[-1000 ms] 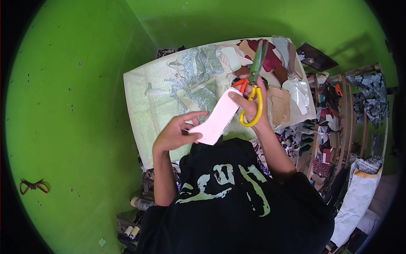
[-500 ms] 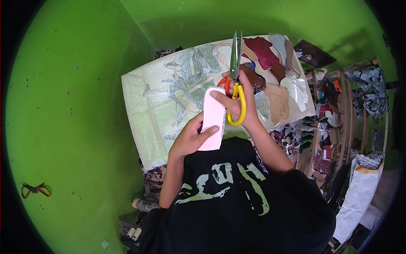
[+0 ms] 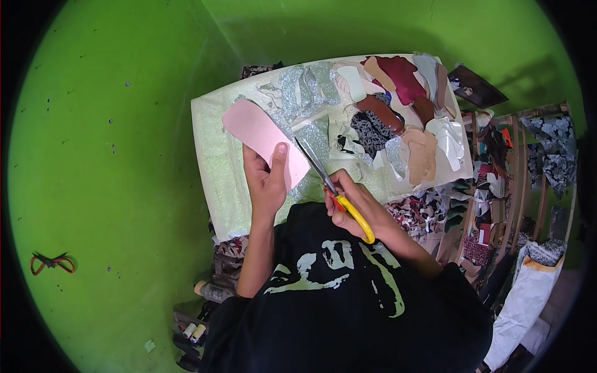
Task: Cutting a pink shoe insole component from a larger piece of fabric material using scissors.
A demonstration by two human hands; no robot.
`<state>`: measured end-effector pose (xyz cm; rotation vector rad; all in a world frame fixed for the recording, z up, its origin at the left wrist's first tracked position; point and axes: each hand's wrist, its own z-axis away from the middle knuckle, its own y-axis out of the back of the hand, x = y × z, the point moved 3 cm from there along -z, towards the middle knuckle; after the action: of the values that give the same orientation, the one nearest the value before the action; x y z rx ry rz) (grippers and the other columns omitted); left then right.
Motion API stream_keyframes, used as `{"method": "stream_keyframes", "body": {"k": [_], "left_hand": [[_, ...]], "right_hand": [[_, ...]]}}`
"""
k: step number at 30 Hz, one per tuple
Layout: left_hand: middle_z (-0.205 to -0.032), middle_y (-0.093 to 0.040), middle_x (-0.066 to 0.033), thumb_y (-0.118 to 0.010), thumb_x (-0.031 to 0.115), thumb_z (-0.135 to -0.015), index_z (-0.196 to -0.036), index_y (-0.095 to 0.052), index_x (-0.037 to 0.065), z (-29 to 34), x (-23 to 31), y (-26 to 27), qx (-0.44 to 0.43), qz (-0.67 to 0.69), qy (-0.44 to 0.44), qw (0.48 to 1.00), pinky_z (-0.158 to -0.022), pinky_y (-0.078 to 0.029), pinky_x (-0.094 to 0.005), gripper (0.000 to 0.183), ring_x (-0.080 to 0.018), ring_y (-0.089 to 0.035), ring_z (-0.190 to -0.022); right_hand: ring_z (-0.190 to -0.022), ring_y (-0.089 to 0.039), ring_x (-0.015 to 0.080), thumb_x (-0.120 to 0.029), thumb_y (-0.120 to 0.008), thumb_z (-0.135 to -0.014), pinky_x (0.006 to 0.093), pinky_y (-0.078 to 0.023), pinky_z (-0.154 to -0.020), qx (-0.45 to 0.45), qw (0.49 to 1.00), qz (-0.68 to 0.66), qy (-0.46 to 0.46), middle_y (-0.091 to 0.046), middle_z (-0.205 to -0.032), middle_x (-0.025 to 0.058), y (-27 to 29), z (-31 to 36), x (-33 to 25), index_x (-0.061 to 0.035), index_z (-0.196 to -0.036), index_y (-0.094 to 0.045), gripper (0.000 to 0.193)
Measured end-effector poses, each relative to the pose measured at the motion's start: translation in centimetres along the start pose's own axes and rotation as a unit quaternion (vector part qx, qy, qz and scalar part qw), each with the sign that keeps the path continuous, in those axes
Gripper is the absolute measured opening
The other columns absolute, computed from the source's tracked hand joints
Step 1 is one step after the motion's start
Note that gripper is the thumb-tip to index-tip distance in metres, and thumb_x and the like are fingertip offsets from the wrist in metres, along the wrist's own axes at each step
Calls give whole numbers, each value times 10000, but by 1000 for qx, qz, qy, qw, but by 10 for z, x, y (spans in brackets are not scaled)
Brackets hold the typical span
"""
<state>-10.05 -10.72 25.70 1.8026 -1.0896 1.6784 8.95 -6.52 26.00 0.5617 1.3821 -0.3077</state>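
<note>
My left hand (image 3: 266, 181) is closed on a pink insole-shaped piece (image 3: 256, 126), its thumb lying across the face near the lower end. The piece tilts with its rounded end up and to the left. In my right hand (image 3: 360, 204) is a pair of scissors (image 3: 319, 166) with one red and one yellow handle. The blades look closed or nearly so and point up and left, close beside the right edge of the pink piece. Whether they touch it I cannot tell.
Under both hands lies a pale glittery work table (image 3: 217, 186). Cut pieces lie on it: tan (image 3: 420, 155), brown (image 3: 379, 113), dark red (image 3: 404, 78) and white. A wooden rack (image 3: 513, 186) with scraps stands at the right. A green wall (image 3: 112, 186) rises at the left.
My left hand has moved left and up with the pink piece, which now tilts left. My right thumb has left the piece. The scissors have come down, swung leftward, and their blades have drawn together.
</note>
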Motion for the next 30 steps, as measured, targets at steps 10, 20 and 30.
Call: {"method": "stream_keyframes", "body": {"k": [10,20,30], "left_hand": [[-1222,-558,-130,-585,153,-1001,-1456,-285,-19,13,-5,-13,175,-47,-15,983,-915,-454,-295,572,-154,-565,-1036],[-1357,-444,-233,-518,177,-1031,-1509,-99,-24,17,-13,-18,246,-12,-13,969,-978,-431,-316,667,-215,-529,-1143],[-1335,-459,-224,-523,189,-1031,-1506,-102,-19,17,-13,-19,249,-11,-16,968,-951,-449,-315,668,-208,-543,-1113]], "right_hand": [[-711,-618,297,-633,-493,-911,378,-497,-670,26,999,-7,-28,-576,-784,143,-19,-11,2,15,-1056,-369,676],[-711,-593,342,-284,-480,-1008,433,-460,-719,27,997,75,-15,-551,-785,173,-28,-17,-8,5,-1062,-345,323],[-708,-597,329,-324,-476,-1005,427,-451,-724,30,994,106,-11,-548,-752,163,-25,-16,-14,-3,-1059,-350,350]]}}
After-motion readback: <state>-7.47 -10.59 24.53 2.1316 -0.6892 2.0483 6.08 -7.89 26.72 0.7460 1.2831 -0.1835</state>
